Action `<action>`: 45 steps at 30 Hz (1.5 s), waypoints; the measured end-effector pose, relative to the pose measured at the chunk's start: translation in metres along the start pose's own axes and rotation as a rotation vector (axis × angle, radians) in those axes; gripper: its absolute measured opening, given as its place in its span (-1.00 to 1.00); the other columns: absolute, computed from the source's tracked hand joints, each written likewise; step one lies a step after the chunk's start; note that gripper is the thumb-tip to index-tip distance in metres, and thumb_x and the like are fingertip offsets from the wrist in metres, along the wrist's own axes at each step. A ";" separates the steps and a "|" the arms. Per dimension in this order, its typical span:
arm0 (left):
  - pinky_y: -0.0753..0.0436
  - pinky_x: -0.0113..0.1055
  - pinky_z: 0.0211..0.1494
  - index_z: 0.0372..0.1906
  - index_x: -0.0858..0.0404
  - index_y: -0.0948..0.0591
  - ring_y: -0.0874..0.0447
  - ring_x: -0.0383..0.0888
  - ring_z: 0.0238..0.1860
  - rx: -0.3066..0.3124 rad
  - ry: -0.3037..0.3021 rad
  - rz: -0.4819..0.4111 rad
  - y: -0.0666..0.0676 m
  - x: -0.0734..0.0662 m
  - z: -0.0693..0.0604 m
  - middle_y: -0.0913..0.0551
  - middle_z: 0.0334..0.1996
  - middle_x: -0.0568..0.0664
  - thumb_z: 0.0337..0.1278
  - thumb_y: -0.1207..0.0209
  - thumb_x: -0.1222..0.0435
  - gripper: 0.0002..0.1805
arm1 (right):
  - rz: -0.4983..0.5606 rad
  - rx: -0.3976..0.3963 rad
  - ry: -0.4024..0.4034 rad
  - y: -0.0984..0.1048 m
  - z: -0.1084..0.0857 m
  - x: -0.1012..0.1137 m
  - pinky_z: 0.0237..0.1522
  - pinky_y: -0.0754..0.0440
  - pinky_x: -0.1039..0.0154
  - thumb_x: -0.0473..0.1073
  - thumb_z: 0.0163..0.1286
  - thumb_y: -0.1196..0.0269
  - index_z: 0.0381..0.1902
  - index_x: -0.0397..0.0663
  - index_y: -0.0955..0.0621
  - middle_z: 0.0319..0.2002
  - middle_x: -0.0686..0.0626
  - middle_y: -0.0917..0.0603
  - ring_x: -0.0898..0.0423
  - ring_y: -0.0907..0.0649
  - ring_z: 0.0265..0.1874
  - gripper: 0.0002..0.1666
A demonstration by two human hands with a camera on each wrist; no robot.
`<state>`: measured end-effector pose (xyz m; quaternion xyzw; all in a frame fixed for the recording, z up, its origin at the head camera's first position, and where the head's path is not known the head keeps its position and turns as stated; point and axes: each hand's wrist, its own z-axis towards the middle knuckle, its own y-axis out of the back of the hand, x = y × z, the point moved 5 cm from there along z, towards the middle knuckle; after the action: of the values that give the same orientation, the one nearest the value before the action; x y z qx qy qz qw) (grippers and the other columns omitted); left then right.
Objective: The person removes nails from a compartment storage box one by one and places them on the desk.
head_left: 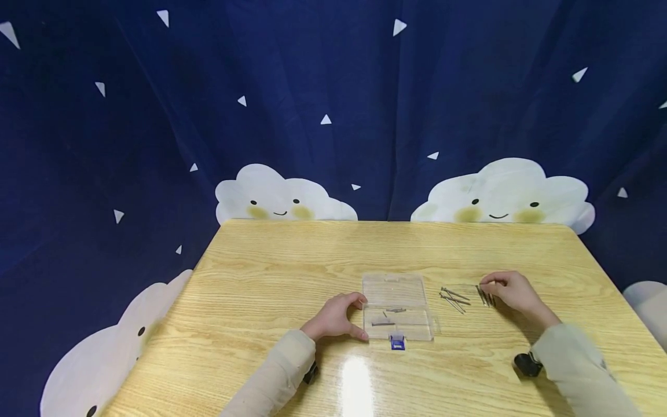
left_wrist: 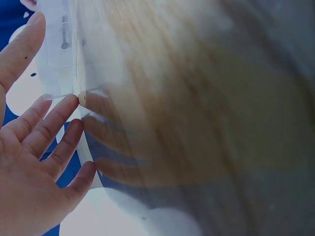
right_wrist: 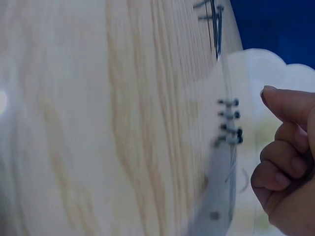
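Sleeves (head_left: 263,379) low | left fingers (left_wrist: 53,124) spread, touching box (head_left: 393,291) | right fingers (right_wrist: 280,160) curled, empty | fasteners (right_wrist: 230,115) (four, parallel): axes run away, leaning left

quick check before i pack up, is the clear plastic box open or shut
Open: the clear plastic box has its lid folded back, away from the blue latch.

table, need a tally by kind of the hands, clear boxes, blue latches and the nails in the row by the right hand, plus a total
Hands: 2 (left hand, right hand)
Box: 1
Latch: 1
Row nails: 4
Total: 8
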<state>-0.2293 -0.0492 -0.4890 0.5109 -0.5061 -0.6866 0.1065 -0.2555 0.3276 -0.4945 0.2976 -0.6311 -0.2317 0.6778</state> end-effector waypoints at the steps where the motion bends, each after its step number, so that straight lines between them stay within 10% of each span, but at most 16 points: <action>1: -0.35 -0.26 0.13 0.01 0.15 -0.47 -0.48 -0.12 -0.02 -0.001 -0.001 -0.001 0.000 0.000 0.000 -0.61 -0.14 -0.10 -0.45 -0.49 0.05 -0.26 | 0.008 0.005 -0.001 -0.002 -0.001 0.003 -0.67 -0.27 0.29 -0.16 0.25 -0.22 -0.20 -0.30 -0.62 -0.74 0.06 -0.33 0.21 -0.25 -0.77 -0.71; 45: -0.34 -0.26 0.15 0.01 0.15 -0.47 -0.47 -0.08 0.00 -0.006 0.015 -0.027 0.000 0.000 -0.001 -0.62 -0.13 -0.08 -0.43 -0.49 0.09 -0.28 | 0.205 0.014 0.187 -0.077 -0.017 0.099 -0.71 -0.26 0.34 -0.18 0.15 -0.31 -0.29 -0.24 -0.66 -0.80 0.15 -0.21 0.32 -0.15 -0.82 -0.77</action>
<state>-0.2288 -0.0495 -0.4888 0.5225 -0.4963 -0.6858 0.1022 -0.2244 0.2062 -0.4780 0.2563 -0.5940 -0.1281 0.7517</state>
